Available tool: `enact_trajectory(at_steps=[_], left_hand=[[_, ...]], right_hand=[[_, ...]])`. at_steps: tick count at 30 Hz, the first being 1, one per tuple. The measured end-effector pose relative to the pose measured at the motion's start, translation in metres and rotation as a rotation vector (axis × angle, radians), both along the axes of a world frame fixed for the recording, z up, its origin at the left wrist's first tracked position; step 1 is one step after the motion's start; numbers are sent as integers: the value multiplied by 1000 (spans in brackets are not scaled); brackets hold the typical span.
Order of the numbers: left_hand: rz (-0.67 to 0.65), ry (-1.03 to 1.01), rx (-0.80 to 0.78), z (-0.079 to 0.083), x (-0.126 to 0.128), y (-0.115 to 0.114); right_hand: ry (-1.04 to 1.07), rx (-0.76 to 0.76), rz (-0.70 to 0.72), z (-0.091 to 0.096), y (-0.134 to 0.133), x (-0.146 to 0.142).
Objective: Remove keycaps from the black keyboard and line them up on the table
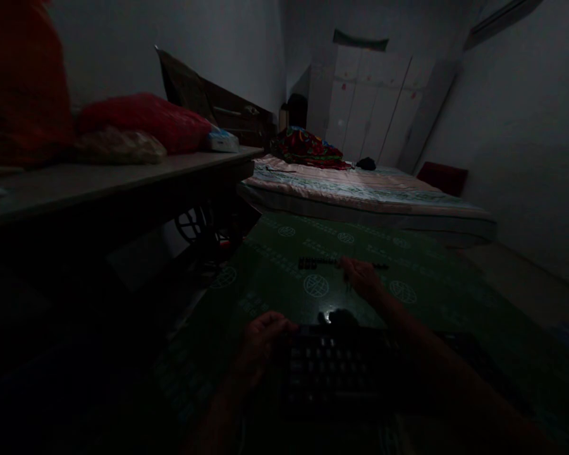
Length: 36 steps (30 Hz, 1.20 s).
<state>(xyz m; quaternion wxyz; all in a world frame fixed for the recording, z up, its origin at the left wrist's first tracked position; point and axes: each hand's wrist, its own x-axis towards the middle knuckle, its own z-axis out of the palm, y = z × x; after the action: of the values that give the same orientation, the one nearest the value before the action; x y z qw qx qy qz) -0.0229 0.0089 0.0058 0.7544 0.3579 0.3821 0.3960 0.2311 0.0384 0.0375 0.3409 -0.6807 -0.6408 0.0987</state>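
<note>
The room is very dark. My left hand (260, 344) grips the left edge of a black keyboard (336, 373) that lies low in front of me on a green printed mat (275, 265). My right hand (360, 278) reaches forward over the mat, its fingers curled at a row of small dark pieces (313, 262) laid in a line. Whether those fingers pinch one of the pieces is hard to tell in the dim light. A small shiny object (332, 316) glints just beyond the keyboard.
A mattress with striped bedding (360, 196) lies on the floor beyond the mat, with colourful cloth (308, 148) on it. A long table (123, 177) at left carries red bags (142, 120). White wardrobe doors (370, 101) stand at the back.
</note>
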Motion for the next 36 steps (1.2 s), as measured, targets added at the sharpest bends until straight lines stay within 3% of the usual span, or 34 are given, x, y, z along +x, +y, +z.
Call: enact_trajectory(at_steps=[4, 8, 11, 19, 27, 36], left_hand=[[38, 105, 100, 8, 6, -9], [78, 235, 224, 10, 9, -14], [52, 296, 279, 7, 9, -13], [42, 436, 404, 1, 8, -10], [5, 520, 453, 1, 9, -11], [-47, 594, 555, 2, 10, -9]], right_hand=[[168, 47, -33, 7, -39, -8], [496, -84, 132, 6, -61, -17], [605, -161, 237, 3, -70, -24], [482, -261, 383, 1, -82, -44], [272, -225, 466, -2, -80, -44], [104, -235, 474, 4, -77, -56]])
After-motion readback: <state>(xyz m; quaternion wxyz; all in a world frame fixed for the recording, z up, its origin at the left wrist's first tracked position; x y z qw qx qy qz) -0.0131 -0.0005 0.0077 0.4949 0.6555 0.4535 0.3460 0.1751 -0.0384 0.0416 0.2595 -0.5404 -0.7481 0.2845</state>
